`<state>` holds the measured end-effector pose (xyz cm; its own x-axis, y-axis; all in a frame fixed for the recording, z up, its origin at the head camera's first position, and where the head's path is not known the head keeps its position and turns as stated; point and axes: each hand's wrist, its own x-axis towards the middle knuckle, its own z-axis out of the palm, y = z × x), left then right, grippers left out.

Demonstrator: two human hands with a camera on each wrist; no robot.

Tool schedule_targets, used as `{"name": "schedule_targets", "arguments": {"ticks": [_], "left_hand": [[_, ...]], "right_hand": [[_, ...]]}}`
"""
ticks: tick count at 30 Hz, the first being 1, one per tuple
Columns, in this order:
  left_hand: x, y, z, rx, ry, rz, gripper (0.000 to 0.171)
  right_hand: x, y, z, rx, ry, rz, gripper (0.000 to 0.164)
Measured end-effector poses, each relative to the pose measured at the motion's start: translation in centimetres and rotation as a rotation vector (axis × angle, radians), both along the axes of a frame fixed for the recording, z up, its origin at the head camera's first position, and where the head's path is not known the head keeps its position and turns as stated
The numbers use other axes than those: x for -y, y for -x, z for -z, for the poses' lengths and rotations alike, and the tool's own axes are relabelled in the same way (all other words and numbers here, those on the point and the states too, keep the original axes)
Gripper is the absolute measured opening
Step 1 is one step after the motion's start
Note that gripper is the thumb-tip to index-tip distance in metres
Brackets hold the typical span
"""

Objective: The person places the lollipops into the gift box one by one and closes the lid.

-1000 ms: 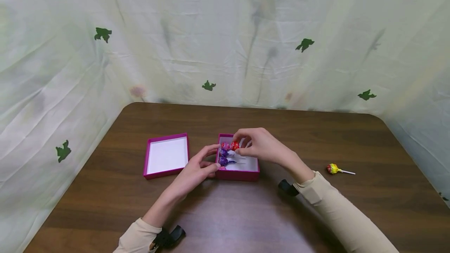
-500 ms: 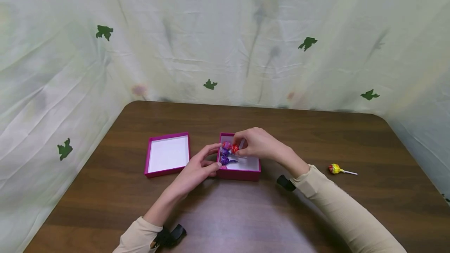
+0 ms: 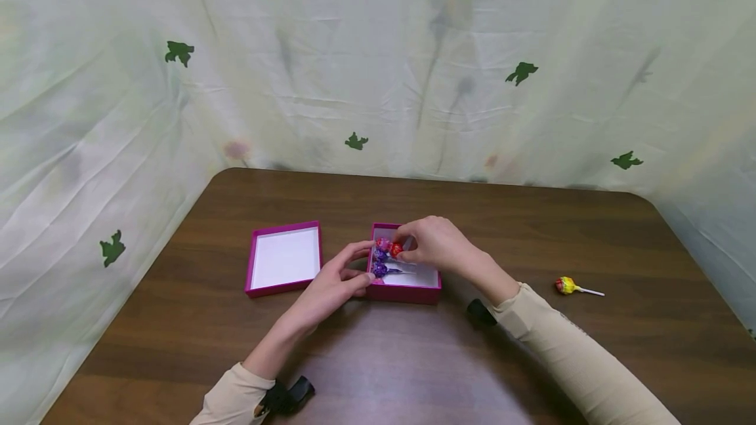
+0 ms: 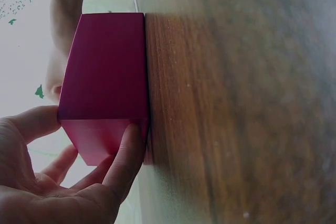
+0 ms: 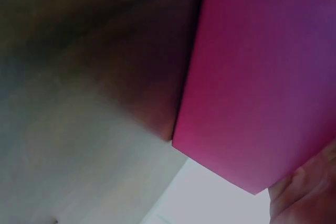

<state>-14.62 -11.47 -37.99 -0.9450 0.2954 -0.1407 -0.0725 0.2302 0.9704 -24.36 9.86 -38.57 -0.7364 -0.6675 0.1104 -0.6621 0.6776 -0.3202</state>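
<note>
A magenta box [image 3: 404,294] with a white inside stands on the wooden table. Several wrapped lollipops lie in it, their heads toward the left wall: a purple lollipop [image 3: 380,269], another purple one behind it and a pink lollipop [image 3: 382,243]. Over the box, my right hand [image 3: 440,244] pinches a red lollipop [image 3: 396,250] between thumb and fingers; its stick is mostly hidden. My left hand [image 3: 333,284] steadies the box's left end. In the left wrist view, the thumb touches the box's [image 4: 105,66] top corner, and extended fingers [image 4: 128,150] rest spread against the end wall.
The box's lid [image 3: 286,260] lies inside-up left of the box, close to my left hand. A yellow-and-red lollipop [image 3: 565,285] lies on the table [image 3: 502,215] at the right, beyond my right wrist. A printed curtain [image 3: 384,71] hangs behind the table.
My right hand has brought the red lollipop slightly nearer and lower in the box. The left hand stays at the box's left end. The head view has shifted a little.
</note>
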Motion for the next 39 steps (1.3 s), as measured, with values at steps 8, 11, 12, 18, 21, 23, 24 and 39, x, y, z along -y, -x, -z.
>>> {"name": "schedule_targets", "arguments": {"ticks": [8, 11, 12, 18, 21, 23, 24, 39], "left_hand": [[-0.1, 0.0, 0.0, 0.002, 0.005, 0.005, 0.052], [-0.1, 0.0, -0.1, 0.003, 0.009, 0.003, 0.053], [-0.1, 0.0, -0.1, 0.001, 0.009, 0.002, 0.053], [-0.1, 0.0, -0.3, 0.005, 0.012, 0.0, 0.052], [-0.1, -0.1, -0.3, 0.008, 0.012, 0.0, 0.052], [-0.1, -0.1, -0.3, 0.007, 0.012, 0.0, 0.052], [-0.2, -0.1, -0.3, 0.006, 0.011, 0.001, 0.052], [-0.2, -0.1, -0.4, -0.008, 0.018, 0.002, 0.053]], "right_hand": [[0.1, -0.2, 0.3, -0.049, -0.021, 0.023, 0.015], [0.2, -0.2, 0.4, -0.067, -0.025, 0.026, 0.013], [0.2, -0.2, 0.5, -0.07, -0.026, 0.026, 0.013], [0.2, -0.1, 0.5, -0.065, -0.035, 0.025, 0.013], [0.1, 0.0, 0.5, -0.054, -0.035, 0.018, 0.014], [0.0, 0.0, 0.4, -0.048, -0.021, 0.009, 0.015], [-0.1, 0.1, 0.5, -0.043, -0.01, 0.005, 0.015], [-2.1, -1.0, -0.9, 0.186, 0.372, -0.094, 0.022]]}}
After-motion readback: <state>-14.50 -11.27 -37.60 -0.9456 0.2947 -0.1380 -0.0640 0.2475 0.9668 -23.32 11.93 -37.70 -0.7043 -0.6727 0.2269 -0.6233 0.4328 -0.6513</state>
